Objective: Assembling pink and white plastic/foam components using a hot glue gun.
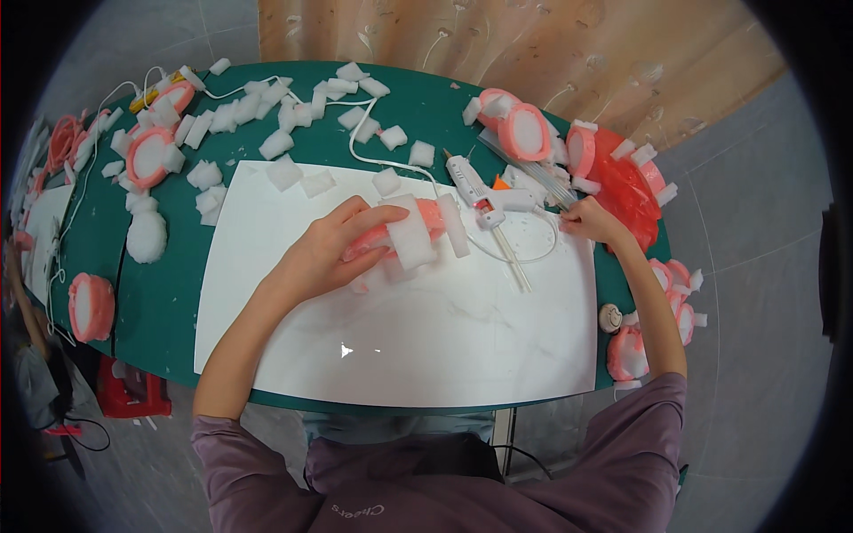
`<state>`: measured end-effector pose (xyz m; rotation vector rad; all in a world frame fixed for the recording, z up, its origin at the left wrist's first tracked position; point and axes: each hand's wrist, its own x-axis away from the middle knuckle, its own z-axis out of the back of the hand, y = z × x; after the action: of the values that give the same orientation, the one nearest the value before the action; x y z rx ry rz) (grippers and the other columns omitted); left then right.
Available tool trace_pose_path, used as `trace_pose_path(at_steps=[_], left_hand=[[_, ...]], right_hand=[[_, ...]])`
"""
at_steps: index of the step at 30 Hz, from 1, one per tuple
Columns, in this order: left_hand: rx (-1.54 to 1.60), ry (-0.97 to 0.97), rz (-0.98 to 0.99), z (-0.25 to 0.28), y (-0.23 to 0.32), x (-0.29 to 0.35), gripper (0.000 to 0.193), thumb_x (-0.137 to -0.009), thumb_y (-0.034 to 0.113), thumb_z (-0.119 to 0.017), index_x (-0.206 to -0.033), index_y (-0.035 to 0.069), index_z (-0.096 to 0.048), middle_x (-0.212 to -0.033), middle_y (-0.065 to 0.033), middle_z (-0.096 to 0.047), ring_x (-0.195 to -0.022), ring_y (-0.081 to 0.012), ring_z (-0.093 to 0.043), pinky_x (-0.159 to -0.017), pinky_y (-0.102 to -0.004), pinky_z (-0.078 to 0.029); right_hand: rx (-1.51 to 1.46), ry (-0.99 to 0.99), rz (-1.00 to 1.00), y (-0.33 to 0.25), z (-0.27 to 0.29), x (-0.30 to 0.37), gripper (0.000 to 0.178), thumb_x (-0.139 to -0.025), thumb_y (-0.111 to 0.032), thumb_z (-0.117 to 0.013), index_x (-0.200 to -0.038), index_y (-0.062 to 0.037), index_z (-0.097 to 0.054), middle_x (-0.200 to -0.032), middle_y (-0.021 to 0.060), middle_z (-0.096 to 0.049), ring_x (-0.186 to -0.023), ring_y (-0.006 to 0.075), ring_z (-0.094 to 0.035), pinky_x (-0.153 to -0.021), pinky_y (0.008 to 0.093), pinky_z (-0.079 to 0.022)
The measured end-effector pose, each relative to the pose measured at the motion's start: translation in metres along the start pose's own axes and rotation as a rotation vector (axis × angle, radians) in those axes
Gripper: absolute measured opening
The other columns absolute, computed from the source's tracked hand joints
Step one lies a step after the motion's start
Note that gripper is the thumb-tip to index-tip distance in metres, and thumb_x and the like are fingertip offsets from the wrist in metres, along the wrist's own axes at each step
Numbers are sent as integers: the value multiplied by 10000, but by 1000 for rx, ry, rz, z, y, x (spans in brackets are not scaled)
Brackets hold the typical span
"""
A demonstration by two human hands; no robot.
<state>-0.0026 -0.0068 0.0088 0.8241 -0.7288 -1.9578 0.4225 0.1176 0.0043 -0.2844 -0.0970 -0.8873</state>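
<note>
My left hand [333, 244] is wrapped around a pink foam piece [433, 216] with a white foam block [410, 238] across it, over the white board [426, 346]. A loose white foam strip [453, 226] lies just to the right of it. My right hand [588, 222] has its fingers closed by the near end of a bundle of clear glue sticks [549, 180]; what they pinch is hidden. Between the hands a white glue gun [485, 194] lies on the board, its tip pointing away from me, with two long pale sticks [513, 259] close below it.
White foam blocks [245, 108] are scattered over the green table [164, 302]. Pink rings with white centres [151, 158] lie at left, and more [629, 354] at right. A red bag [622, 191] sits at far right. A white cord [360, 147] crosses the back.
</note>
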Motion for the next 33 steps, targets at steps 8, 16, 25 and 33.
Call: trace_pose_path(at_steps=[8, 16, 25, 33], left_hand=[[-6, 3, -12, -1, -1, -1, 417, -724, 75, -593, -1113, 196, -507, -864, -79, -501, -750, -252, -552, -665, -311, -468], [4, 27, -31, -2, -4, -1, 426, -713, 56, -600, -1108, 189, -510, -870, -85, -505, -757, -252, -555, -669, -307, -468], [5, 38, -40, -1, -2, -1, 416, -715, 51, -602, -1103, 175, -514, -878, -86, -511, -765, -254, -558, -677, -300, -470], [24, 43, -57, -3, -1, -1, 419, -708, 32, -607, -1097, 161, -518, -864, -90, -510, -762, -252, -554, -655, -300, -462]], right_hand=[[251, 44, 9, 5, -9, -13, 117, -675, -71, -556, -657, 37, -599, -672, 191, -563, -608, 310, -545, -593, 369, -444], [201, 268, -183, -3, -3, 1, 90, -676, -68, -558, -672, 14, -595, -673, 169, -563, -644, 306, -551, -607, 376, -453], [213, 173, -210, -19, -7, 31, 117, -704, -85, -568, -808, -36, -592, -756, 139, -554, -700, 298, -554, -606, 375, -450], [220, 67, -79, 5, -12, 31, 135, -744, -133, -540, -725, 0, -553, -708, 143, -557, -678, 304, -556, -595, 398, -450]])
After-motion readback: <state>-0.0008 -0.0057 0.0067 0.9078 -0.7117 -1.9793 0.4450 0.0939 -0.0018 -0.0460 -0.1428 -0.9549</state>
